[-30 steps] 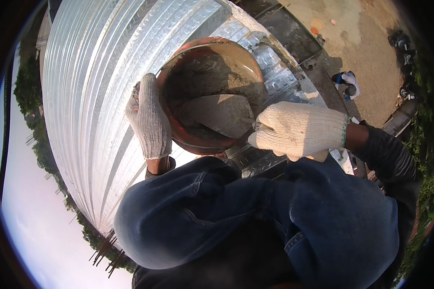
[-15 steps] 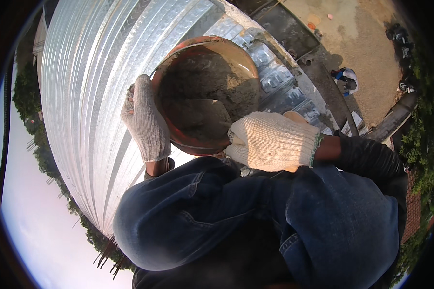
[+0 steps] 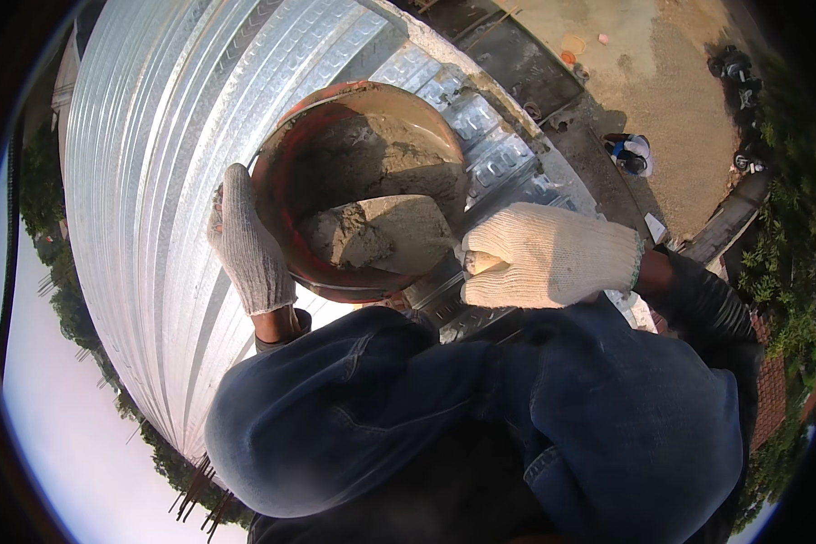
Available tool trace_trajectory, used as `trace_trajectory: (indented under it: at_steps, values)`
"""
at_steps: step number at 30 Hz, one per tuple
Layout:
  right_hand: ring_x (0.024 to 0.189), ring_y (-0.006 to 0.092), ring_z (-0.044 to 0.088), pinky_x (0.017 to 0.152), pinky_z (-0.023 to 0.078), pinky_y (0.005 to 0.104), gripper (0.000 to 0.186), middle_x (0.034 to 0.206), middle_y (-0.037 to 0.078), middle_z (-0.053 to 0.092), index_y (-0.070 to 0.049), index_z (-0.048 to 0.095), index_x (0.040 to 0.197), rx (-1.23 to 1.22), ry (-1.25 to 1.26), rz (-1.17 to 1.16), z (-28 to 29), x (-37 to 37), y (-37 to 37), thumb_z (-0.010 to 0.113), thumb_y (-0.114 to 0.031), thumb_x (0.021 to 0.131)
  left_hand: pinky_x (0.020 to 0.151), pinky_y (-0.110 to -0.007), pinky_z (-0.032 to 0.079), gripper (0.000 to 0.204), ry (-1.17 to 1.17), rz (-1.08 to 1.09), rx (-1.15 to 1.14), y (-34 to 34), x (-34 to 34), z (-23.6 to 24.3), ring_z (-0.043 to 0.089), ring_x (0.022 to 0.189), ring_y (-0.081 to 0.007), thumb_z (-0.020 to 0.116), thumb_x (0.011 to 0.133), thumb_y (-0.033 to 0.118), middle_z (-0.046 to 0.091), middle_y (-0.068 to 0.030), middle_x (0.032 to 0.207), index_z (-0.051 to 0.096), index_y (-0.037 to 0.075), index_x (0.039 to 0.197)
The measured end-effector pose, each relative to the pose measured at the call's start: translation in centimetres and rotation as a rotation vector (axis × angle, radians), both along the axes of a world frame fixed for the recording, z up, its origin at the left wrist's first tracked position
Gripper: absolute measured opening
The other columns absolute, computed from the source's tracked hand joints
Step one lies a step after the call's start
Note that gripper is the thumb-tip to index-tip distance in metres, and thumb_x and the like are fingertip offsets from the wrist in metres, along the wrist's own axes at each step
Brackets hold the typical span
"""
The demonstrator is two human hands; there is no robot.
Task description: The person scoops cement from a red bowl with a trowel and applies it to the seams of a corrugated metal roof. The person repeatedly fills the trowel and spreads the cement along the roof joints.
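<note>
A reddish-brown bucket (image 3: 363, 88) holds wet grey mortar (image 3: 408, 150) in front of my knees. My left hand (image 3: 247, 240), in a knitted work glove, grips the bucket's left side, its fingertips mostly hidden. My right hand (image 3: 548, 257), gloved as well, is closed around the light-coloured handle (image 3: 482, 262) of a trowel. The trowel's blade (image 3: 417, 227) reaches over the mortar inside the bucket's near right part. A lump of mortar (image 3: 349, 238) lies on the blade's left end.
Ribbed metal decking sheets (image 3: 163, 172) spread on the left and beneath the bucket. A mortar-crusted concrete edge (image 3: 480, 77) runs along their right side. Far below, a person (image 3: 630, 154) is on sandy ground near parked motorbikes (image 3: 739, 77). Rebar ends (image 3: 199, 494) stick out at lower left.
My right hand has drawn the trowel to the right and up; more of its blade and a lump of mortar now show. The bucket and left hand appear slightly farther left and lower.
</note>
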State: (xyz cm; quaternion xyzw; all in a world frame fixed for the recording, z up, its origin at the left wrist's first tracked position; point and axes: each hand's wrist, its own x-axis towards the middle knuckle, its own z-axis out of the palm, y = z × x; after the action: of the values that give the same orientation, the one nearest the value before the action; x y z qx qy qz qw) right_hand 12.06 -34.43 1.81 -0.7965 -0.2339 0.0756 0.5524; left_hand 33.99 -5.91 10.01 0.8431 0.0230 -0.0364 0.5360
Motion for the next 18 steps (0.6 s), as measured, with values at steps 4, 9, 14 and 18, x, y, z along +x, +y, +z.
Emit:
trace_trajectory:
  at_steps: [4, 9, 14, 18]
  values:
    - [0.140, 0.0296, 0.062, 0.123, 0.048, 0.0415, 0.060, 0.151, 0.012, 0.066, -0.014, 0.059, 0.159, -0.068, 0.096, -0.107, -0.9, -3.6, -3.1, 0.073, -0.035, 0.104, 0.079, -0.033, 0.057, 0.039, 0.059, 0.022, -0.050, 1.8, 1.2, -1.8, 0.069, 0.088, -0.0138, 0.064, 0.116, 0.036, 0.075, -0.0060, 0.100, 0.078, 0.000, 0.113]
    - [0.123, 0.0384, 0.070, 0.109, 0.056, 0.0472, 0.052, 0.131, 0.019, 0.074, -0.010, 0.069, 0.143, -0.167, 0.548, -0.395, 2.5, -4.6, -5.6, 0.074, -0.041, 0.103, 0.073, -0.031, 0.051, 0.034, 0.024, 0.086, -0.056, 1.5, 0.6, -1.3, 0.057, 0.080, -0.0083, 0.063, 0.116, 0.032, 0.063, 0.0010, 0.088, 0.069, 0.006, 0.095]
    - [0.094, 0.0443, 0.074, 0.080, 0.059, 0.0506, 0.037, 0.100, 0.022, 0.075, -0.005, 0.071, 0.114, -0.511, 0.530, -0.661, 2.6, -4.5, -6.9, 0.074, -0.040, 0.103, 0.073, -0.030, 0.050, 0.035, 0.022, 0.039, -0.001, 1.7, 0.3, -0.3, 0.056, 0.080, -0.0086, 0.063, 0.116, 0.033, 0.062, 0.0012, 0.087, 0.067, 0.008, 0.092]
    - [0.080, 0.0414, 0.074, 0.068, 0.058, 0.0494, 0.030, 0.091, 0.017, 0.074, -0.006, 0.070, 0.111, -0.579, 0.224, -0.816, -4.3, -4.2, -4.6, 0.074, -0.034, 0.101, 0.077, -0.033, 0.052, 0.032, 0.023, 0.034, 0.008, 1.6, 0.5, 0.6, 0.059, 0.083, -0.0100, 0.065, 0.115, 0.033, 0.064, 0.0017, 0.091, 0.072, 0.007, 0.097]
